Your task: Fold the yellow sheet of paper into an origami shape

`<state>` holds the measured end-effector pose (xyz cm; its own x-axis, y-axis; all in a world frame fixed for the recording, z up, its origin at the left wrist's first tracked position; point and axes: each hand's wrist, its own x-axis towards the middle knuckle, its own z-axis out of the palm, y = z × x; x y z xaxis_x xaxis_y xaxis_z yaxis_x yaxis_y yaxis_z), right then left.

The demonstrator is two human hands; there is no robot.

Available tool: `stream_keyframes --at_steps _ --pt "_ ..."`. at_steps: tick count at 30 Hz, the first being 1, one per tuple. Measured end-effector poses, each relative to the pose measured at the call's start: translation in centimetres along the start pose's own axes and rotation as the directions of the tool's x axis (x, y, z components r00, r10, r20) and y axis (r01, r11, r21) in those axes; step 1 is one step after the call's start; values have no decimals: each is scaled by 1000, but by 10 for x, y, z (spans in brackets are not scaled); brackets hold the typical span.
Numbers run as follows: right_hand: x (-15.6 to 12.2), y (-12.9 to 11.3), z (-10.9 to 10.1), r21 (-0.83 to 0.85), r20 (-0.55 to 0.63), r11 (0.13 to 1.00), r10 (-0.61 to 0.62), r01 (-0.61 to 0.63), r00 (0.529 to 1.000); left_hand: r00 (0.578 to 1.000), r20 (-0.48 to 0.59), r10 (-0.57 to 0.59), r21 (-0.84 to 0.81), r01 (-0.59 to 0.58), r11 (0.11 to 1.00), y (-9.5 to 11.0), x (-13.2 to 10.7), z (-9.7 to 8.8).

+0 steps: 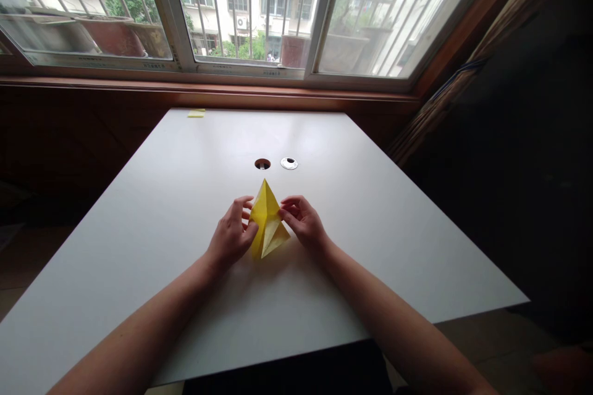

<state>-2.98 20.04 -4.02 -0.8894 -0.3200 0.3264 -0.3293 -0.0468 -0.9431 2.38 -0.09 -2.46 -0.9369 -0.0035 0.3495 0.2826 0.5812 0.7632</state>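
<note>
Between my two hands is a folded sheet of yellow paper (266, 213), with a pointed tip facing the window and creased flaps opening toward me. My left hand (235, 226) grips its left edge, thumb in front and fingers curled behind. On the other side, my right hand (302, 219) pinches the right edge between thumb and fingertips. A loose flap sticks out at the lower right, below my right fingers. Part of the paper's left edge is hidden by my left thumb.
The white table (370, 247) spreads around my hands. Beyond the paper are a round hole (262, 164) in the tabletop and a silver ring-shaped cover (290, 163). A small yellow strip (196, 113) lies at the far left edge. A barred window (250, 12) stands behind; a curtain (463, 74) hangs right.
</note>
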Motion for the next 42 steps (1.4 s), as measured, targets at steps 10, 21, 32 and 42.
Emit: stream_keyframes --at_steps 10,21,32,42 --pt "-3 -7 4 -545 115 793 -251 272 961 996 -25 -91 -135 87 987 -4 4 0" --pt "-7 -10 16 -687 172 691 -144 223 975 988 70 -141 -283 155 946 2 0 2" --pt "-4 -9 18 -808 72 568 -165 154 984 975 212 70 -366 13 931 -3 -4 8" --pt "-6 -12 12 -750 42 650 -140 124 989 973 231 17 -375 73 924 -3 -2 8"
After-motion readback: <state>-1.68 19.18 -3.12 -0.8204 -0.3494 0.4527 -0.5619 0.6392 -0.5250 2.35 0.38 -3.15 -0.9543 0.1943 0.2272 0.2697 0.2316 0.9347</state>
